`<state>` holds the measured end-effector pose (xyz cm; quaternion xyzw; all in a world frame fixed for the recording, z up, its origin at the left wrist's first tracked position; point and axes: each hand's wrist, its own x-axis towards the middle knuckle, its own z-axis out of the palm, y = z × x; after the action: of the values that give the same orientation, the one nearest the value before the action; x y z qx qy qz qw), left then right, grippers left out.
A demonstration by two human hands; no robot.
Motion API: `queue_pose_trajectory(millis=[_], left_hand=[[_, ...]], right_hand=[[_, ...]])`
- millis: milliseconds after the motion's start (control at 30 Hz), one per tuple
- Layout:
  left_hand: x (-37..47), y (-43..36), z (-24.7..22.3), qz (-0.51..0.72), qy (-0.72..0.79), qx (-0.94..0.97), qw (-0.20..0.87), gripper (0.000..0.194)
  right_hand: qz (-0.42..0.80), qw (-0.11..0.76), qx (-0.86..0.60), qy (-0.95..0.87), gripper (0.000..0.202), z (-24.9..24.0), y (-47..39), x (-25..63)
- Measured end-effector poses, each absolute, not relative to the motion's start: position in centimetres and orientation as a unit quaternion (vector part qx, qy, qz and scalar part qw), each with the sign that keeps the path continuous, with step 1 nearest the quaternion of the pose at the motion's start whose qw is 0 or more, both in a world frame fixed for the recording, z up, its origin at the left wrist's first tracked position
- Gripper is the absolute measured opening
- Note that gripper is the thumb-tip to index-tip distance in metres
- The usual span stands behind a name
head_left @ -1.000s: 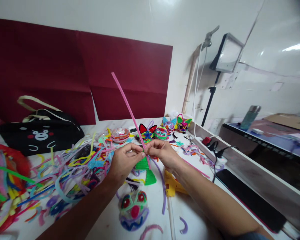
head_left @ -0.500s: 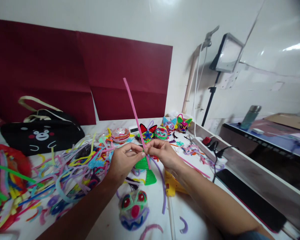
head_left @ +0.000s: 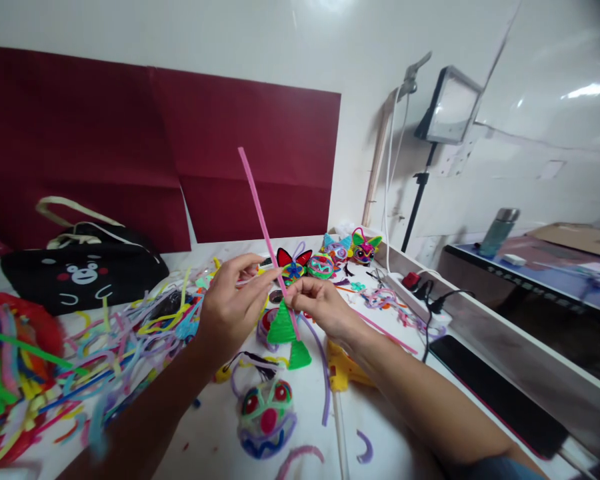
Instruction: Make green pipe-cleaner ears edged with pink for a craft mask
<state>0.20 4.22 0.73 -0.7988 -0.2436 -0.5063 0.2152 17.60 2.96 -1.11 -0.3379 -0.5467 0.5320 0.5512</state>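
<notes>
A long pink pipe cleaner (head_left: 257, 200) slants up and left in front of me, its lower end lying along a green triangular piece (head_left: 281, 327). My right hand (head_left: 317, 303) pinches the pipe cleaner at the triangle's tip. Just above, my left hand (head_left: 237, 297) has thumb and fingertips at the same pipe cleaner; its other fingers are loosely curved. A second green piece (head_left: 300, 355) sits below the triangle. Nearer me lies a round face ornament (head_left: 267, 417) with red eyes, a red nose and a blue mouth.
Loose pipe cleaners (head_left: 155, 327) cover the left side beside a red basket (head_left: 55, 333) and a black bag (head_left: 80, 280). A yellow glue gun (head_left: 337, 367) lies right of centre. Finished ornaments (head_left: 323, 265) stand at the back. A power strip (head_left: 420, 297) and black phone-like slab (head_left: 495, 393) lie right.
My left hand has moved up and left from the triangle's tip, uncovering more of the green piece. My right hand keeps its pinch, and the pink pipe cleaner has shifted slightly left.
</notes>
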Motion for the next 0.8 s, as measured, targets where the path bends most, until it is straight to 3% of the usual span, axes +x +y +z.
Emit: queue_pose_trajectory(millis=[100,233,567,800], left_hand=[[-0.2,4.5,1.6,-0.413,-0.192,-0.837,0.305,0.025],[-0.1,4.6,2.4,-0.347,-0.173,-0.864,0.321,0.019],[0.1,4.5,2.6,-0.343,-0.172,-0.866,0.321,0.018],[0.1,3.9,1.6,-0.34,-0.155,-0.861,0.344,0.018]], right_hand=[[0.533,0.547,-0.325,-0.558,0.004,-1.1,2.9,17.6],[0.531,0.541,-0.318,-0.57,0.006,-1.1,2.9,17.7],[0.511,0.549,-0.324,-0.576,0.01,-0.5,2.4,17.9],[0.498,0.557,-0.334,-0.575,0.024,-0.3,2.4,17.9]])
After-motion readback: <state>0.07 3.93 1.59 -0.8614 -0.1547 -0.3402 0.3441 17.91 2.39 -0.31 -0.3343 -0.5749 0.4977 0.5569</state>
